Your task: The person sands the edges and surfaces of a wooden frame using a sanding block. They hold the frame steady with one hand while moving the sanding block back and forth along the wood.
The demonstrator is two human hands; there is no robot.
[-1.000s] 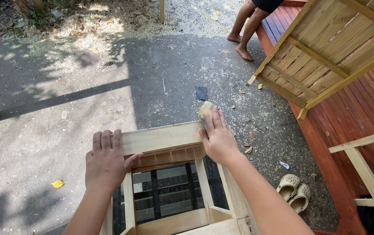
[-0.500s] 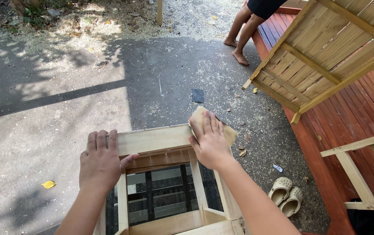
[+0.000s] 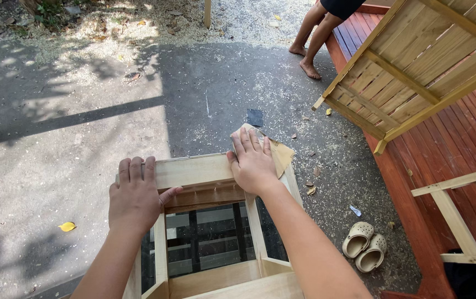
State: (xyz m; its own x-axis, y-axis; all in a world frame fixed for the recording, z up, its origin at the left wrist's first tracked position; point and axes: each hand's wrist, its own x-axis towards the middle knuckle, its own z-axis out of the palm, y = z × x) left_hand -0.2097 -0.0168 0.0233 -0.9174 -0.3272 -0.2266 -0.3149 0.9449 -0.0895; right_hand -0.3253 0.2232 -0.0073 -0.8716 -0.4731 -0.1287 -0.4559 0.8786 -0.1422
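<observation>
Work in hand: sanding the top rail of a pale wooden frame (image 3: 193,173) with a sheet of tan sandpaper (image 3: 279,156).
Right hand (image 3: 253,164): laid flat, fingers together and stretched forward, pressing the sandpaper down on the frame's far right corner; the sheet sticks out from under the palm on the right side.
Left hand (image 3: 134,194): flat on the left end of the same rail, fingers hooked over its far edge, thumb spread toward the inside; it grips no tool and looks to be steadying the frame.
Frame position: directly below the camera, standing on the concrete floor (image 3: 83,144), both hands resting on its upper rail.
Done so far: the rail looks clean and light; sawdust lies scattered over the floor around it.
Left to do: judging by the hand's place, the right corner is being worked; how smooth the other rails are cannot be told.
Nearby: a dark small square piece (image 3: 254,117) beyond the frame, beige clogs (image 3: 364,246) to the right, another person's bare legs (image 3: 314,39) by the red wooden deck (image 3: 448,182).
</observation>
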